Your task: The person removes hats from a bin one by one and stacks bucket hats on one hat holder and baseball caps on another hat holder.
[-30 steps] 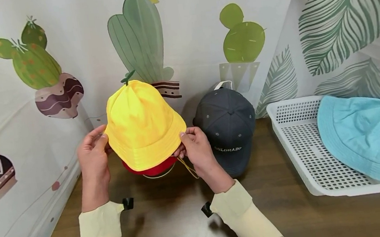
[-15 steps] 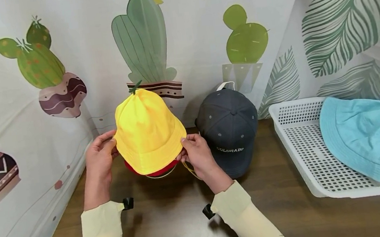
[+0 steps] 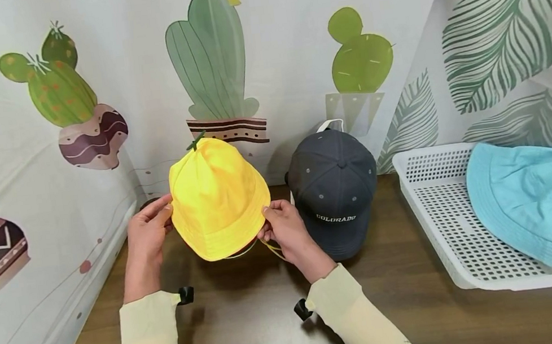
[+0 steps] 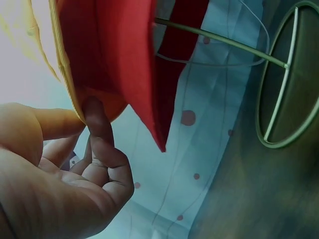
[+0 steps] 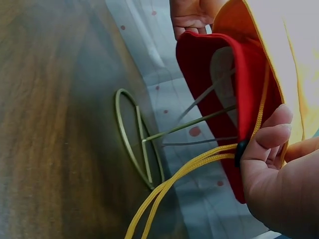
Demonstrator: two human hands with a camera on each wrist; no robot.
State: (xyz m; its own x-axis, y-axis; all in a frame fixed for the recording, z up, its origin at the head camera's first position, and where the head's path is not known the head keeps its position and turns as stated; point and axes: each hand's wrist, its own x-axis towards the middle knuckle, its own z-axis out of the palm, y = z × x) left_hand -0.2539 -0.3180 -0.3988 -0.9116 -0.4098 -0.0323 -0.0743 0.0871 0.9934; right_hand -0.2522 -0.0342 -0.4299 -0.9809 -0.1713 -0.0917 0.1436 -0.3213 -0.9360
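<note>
A yellow bucket hat (image 3: 218, 201) with a small green sprout on its crown is held between both hands. My left hand (image 3: 147, 232) pinches its brim at the left edge, thumb and fingers on either side of the cloth. At the opposite edge my right hand (image 3: 287, 224) grips the brim; a yellow cord (image 5: 172, 180) with a dark stopper hangs beside those fingers. Under the yellow hat, a red hat (image 4: 119, 59) sits on a gold wire stand (image 5: 144, 141), partly inside it in both wrist views. From the head view the red hat is almost wholly hidden.
Right of the yellow hat stands a dark cap (image 3: 333, 182) lettered COLORADO, close to my right hand. Farther right, a white plastic basket (image 3: 428, 228) holds a light blue bucket hat (image 3: 529, 194). A cactus-printed cloth (image 3: 283, 52) hangs behind the wooden table (image 3: 242, 323).
Both hands have brought the yellow hat down over the red one, whose brim showed below it earlier. The grip at each edge stays the same. The head view has shifted slightly.
</note>
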